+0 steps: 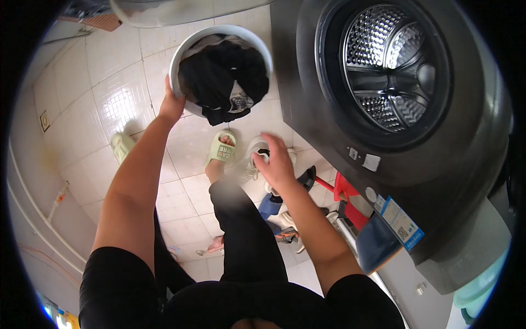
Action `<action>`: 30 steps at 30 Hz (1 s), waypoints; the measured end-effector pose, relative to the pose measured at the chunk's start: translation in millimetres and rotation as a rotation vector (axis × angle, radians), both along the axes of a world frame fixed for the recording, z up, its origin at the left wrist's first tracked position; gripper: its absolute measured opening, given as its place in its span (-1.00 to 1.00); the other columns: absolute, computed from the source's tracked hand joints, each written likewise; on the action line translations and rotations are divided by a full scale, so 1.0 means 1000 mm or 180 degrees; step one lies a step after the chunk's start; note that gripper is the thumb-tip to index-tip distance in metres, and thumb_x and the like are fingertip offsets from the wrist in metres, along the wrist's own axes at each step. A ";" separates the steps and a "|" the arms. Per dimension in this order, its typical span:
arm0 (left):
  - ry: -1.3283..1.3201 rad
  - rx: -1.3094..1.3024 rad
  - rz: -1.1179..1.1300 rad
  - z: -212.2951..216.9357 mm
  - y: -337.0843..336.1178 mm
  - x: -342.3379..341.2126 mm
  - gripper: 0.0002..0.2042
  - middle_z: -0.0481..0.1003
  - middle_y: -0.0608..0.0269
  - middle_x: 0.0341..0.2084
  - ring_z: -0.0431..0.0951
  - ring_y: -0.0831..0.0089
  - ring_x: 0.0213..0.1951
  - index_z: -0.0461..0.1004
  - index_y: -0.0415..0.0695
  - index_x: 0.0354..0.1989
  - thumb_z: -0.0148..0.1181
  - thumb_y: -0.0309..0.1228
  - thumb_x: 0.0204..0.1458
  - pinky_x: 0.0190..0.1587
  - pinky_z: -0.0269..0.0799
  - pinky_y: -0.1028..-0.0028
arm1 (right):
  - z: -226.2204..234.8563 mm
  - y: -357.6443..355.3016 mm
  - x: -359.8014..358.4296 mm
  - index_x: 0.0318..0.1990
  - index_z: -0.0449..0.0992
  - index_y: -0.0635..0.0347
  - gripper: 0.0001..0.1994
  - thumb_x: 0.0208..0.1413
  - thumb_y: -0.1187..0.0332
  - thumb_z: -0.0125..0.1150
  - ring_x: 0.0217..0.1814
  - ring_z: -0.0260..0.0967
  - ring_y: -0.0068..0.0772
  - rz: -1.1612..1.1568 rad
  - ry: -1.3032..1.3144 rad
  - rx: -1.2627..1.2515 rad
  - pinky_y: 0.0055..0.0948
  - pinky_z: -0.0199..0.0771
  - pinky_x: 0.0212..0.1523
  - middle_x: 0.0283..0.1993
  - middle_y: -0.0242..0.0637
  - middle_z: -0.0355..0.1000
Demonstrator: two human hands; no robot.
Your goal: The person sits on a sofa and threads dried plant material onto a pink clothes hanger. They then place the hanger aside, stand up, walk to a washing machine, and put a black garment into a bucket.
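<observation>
My left hand is closed on the left rim of a white bucket. Black clothes fill the bucket, with one piece hanging over the near rim and a grey-white printed patch on it. Below the bucket, my right hand hangs in the air with fingers apart and slightly curled, holding nothing. To the right stands a dark grey front-loading washing machine. Its round opening faces up toward me, and the bare perforated metal drum shows inside.
Several shoes, among them white sneakers and a blue slipper, lie on the tiled floor beneath my right arm. Red-handled tools stand beside the machine. White pipes run along the left wall. A pale curved rim crosses the top.
</observation>
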State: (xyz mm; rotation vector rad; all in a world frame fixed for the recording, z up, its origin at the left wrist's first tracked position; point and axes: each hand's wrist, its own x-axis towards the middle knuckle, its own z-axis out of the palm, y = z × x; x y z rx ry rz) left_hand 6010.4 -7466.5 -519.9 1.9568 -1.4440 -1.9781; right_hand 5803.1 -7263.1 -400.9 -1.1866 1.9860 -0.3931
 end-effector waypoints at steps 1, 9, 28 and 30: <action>0.0002 -0.0386 -0.0125 -0.021 -0.003 -0.001 -0.21 0.28 -0.08 -0.01 0.41 0.10 -0.10 -0.45 0.12 0.27 -0.11 -0.59 -0.06 -0.22 0.44 0.32 | -0.005 -0.021 -0.001 0.07 0.22 0.22 -0.42 -0.17 0.30 0.27 0.18 0.08 -0.05 0.0098 0.0210 -0.0138 -0.26 0.12 0.14 0.13 -0.01 0.13; 0.0399 -0.1619 -0.0747 -0.081 -0.014 -0.002 -0.24 0.26 -0.16 0.00 0.33 0.01 0.03 -0.36 0.05 0.27 -0.10 -0.54 -0.08 0.02 0.27 0.31 | -0.081 -0.130 0.018 0.23 0.00 -0.04 0.02 -0.50 0.09 0.47 0.29 -0.23 0.27 0.0138 0.1597 0.0156 0.03 -0.08 0.18 0.33 0.07 -0.34; 0.1057 -0.2659 -0.1536 -0.069 -0.085 -0.012 -0.42 0.01 -0.19 0.11 0.05 -0.01 0.15 -0.06 -0.36 0.18 -0.07 -0.25 0.09 0.17 -0.03 0.26 | -0.027 -0.131 -0.031 -0.06 0.37 0.21 -0.58 -0.15 0.34 0.19 -0.16 0.38 -0.28 -0.2225 -0.2631 -0.1356 -0.26 0.37 -0.08 -0.18 -0.17 0.42; 0.1102 -0.3066 -0.1492 -0.050 -0.099 -0.029 -0.46 0.04 -0.16 0.09 0.10 0.01 0.13 0.02 -0.34 0.14 -0.03 -0.26 0.08 0.16 0.01 0.27 | 0.007 -0.136 -0.046 -0.08 0.40 0.17 -0.66 0.00 0.24 0.08 -0.08 0.38 -0.22 -0.3500 -0.3439 -0.1902 -0.21 0.35 0.01 -0.10 -0.16 0.41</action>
